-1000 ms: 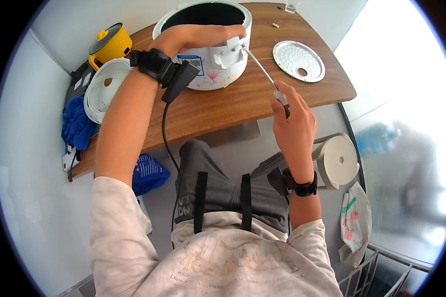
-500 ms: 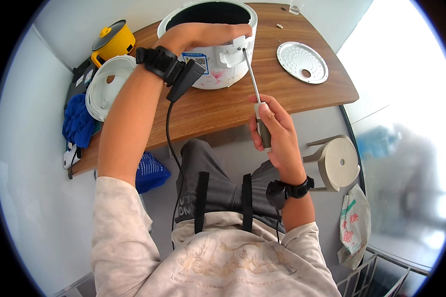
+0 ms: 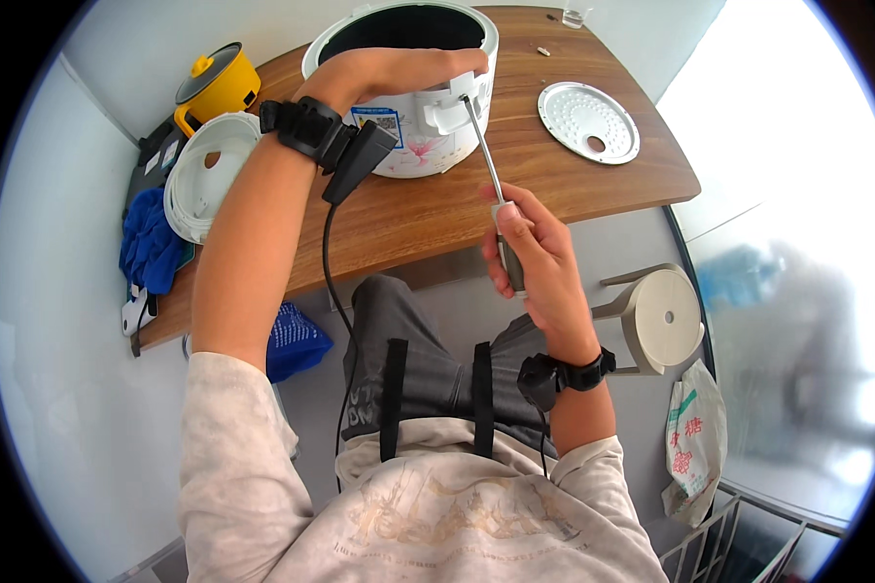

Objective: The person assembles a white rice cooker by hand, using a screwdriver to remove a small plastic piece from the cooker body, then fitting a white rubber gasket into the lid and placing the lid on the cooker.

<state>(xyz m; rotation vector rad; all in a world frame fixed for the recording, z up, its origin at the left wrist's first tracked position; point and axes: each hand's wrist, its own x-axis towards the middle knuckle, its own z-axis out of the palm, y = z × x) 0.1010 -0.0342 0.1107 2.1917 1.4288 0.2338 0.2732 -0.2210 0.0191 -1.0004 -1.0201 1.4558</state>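
Head view: the cooker (image 3: 413,87), a white shell with its dark inside open, stands on the far middle of the table (image 3: 437,209). The left hand (image 3: 399,70) lies over the cooker's near rim, fingers curled on it, steadying it. The right hand (image 3: 530,255) is closed around the handle of a screwdriver (image 3: 483,146), whose tip meets the bracket on the cooker's right side. The step in hand appears to be driving a screw at that bracket. The next move calls for keeping the shaft in line with the screw. A round perforated plate (image 3: 589,120) lies right; a white ring (image 3: 207,175) lies left.
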